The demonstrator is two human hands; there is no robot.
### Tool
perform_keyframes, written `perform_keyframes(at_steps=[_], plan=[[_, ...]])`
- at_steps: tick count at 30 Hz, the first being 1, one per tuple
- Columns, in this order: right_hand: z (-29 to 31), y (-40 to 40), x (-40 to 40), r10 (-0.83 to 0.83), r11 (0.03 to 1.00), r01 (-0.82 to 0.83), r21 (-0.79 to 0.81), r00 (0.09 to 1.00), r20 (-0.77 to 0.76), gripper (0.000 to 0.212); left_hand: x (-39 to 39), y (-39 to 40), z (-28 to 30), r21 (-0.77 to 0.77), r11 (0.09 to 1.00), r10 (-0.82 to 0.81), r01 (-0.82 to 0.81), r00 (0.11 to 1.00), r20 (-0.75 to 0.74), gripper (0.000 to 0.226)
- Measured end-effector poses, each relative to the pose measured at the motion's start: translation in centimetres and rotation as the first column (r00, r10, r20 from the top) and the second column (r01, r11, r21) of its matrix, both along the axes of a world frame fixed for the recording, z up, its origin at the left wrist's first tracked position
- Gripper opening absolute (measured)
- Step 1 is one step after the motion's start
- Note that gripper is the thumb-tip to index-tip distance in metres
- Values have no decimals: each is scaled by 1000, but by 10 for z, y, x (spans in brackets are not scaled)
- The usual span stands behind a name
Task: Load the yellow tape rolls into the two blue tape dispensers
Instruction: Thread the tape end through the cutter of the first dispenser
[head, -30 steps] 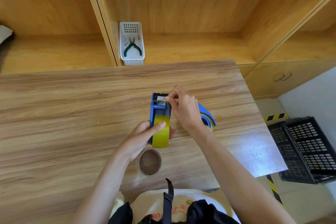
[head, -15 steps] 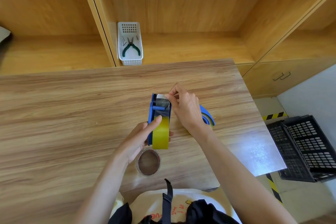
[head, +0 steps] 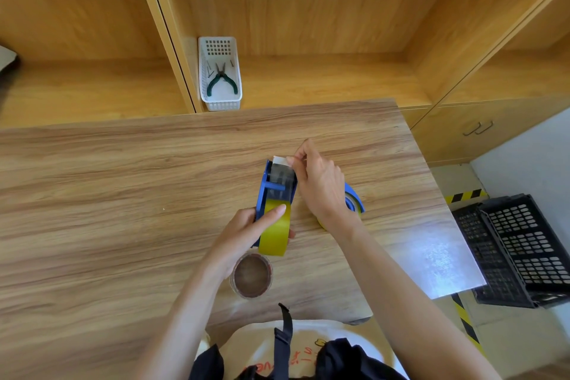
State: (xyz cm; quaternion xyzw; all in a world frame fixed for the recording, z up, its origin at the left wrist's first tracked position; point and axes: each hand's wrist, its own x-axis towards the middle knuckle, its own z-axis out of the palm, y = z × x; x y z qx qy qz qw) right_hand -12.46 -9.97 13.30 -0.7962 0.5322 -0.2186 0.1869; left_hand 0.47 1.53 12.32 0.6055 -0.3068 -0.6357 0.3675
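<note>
Head view: left hand (head: 246, 233) wraps the rear of the near blue dispenser (head: 267, 191), thumb pressed on the yellow tape roll (head: 275, 230) seated in it. Right hand (head: 317, 182) pinches the tape's free end (head: 281, 160) between thumb and forefinger at the dispenser's front, by the cutter; other fingers loosely curled. A clear strip runs from the roll up to that pinch, so threading on this unit looks nearly finished; only sticking down or trimming the end seems left.

Second blue dispenser (head: 354, 200) sits on the table (head: 123, 194) just behind the right wrist, mostly hidden. A bit of yellow shows at its base, so it probably has a roll in it, but can't confirm it is threaded.

Judgement: roughly the last stretch of the task, pending a check of that second unit.

Containers:
- white basket (head: 220, 102) on the shelf beyond the table holds green-handled pliers (head: 221, 79) plus a few small metal bits, too small to identify.
- round clear tub (head: 252, 276) near the table's front edge, just below the left hand; brownish inside, contents unclear.
- black crates (head: 509, 250) on the floor to the right, nested; nothing visible in them.
</note>
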Motion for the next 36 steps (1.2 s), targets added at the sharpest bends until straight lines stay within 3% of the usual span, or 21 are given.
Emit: perform_keyframes(at_steps=[3,7,15,27,32,36], plan=[[1,1,2,36,999,-36,-28,999,-1,26,0,0,2,-4,1000,-12,12,999,-36,46],[-1,-1,2,4,1000,-4,-2,1000,15,22,3,1,4,-8,1000,-13,13,999,-33,63],[0,-5,2,6,1000,-6,-5,1000,8,20,8,5,0,-47,994,-100,94,985,-141,26],[5,-9,4,25,999,-25,42,1000,5,20,21,10,-4,-143,950,-300,276,936,-185,44],[11,-11,3,5,999,-6,49,1000,13,17,18,13,-2,-118,963,-259,241,952,-165,38],[17,-13,4,18,999,-19,37,1000,6,17,11,10,6,-68,991,-122,114,984,-127,45]])
